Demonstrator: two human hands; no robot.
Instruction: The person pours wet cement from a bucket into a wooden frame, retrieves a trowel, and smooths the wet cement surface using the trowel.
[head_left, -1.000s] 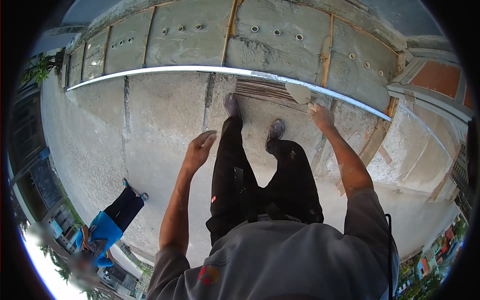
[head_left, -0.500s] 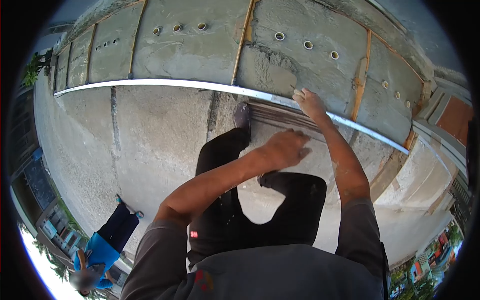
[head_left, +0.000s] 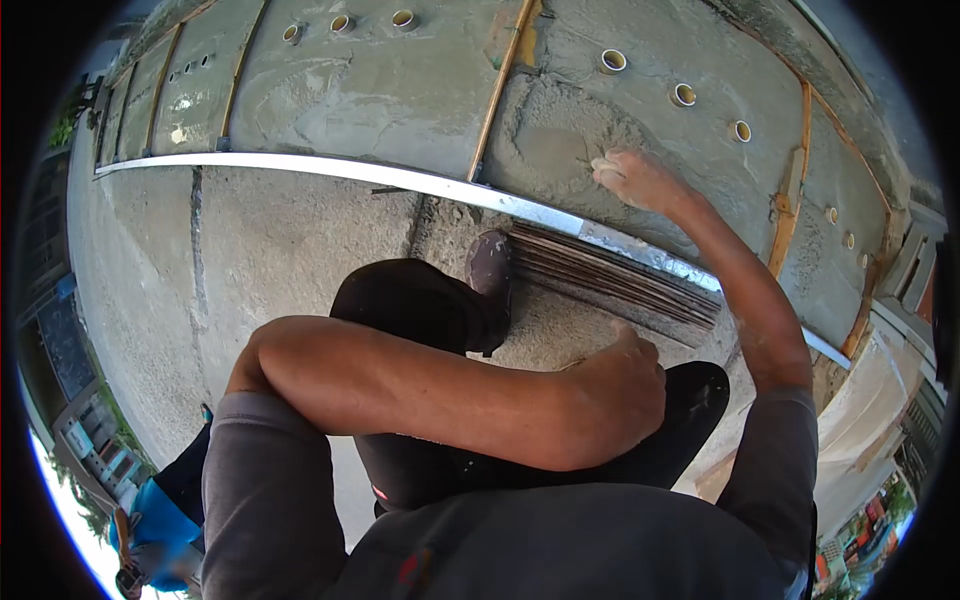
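Observation:
My right hand (head_left: 640, 180) is closed round the handle of a trowel (head_left: 553, 146), whose blade lies on the wet cement (head_left: 395, 95). The blade blends with the grey surface and its outline is hard to make out. My left hand (head_left: 625, 385) rests by my bent knee, palm down; its fingers are partly hidden and I cannot tell whether they hold anything. A long metal edge strip (head_left: 420, 182) runs along the front of the cement. White-rimmed pipe openings (head_left: 613, 61) stick up from the cement.
Long thin brown strips (head_left: 610, 280) lie bundled on the rough concrete (head_left: 290, 250) beside my foot (head_left: 489, 262). Wooden dividers (head_left: 500, 90) cross the cement. A person in blue (head_left: 165, 520) is at the lower left.
I have crouched closer to the cement. My right hand has moved over it with the trowel, which was above the strips earlier. My left arm has swung across to my knee.

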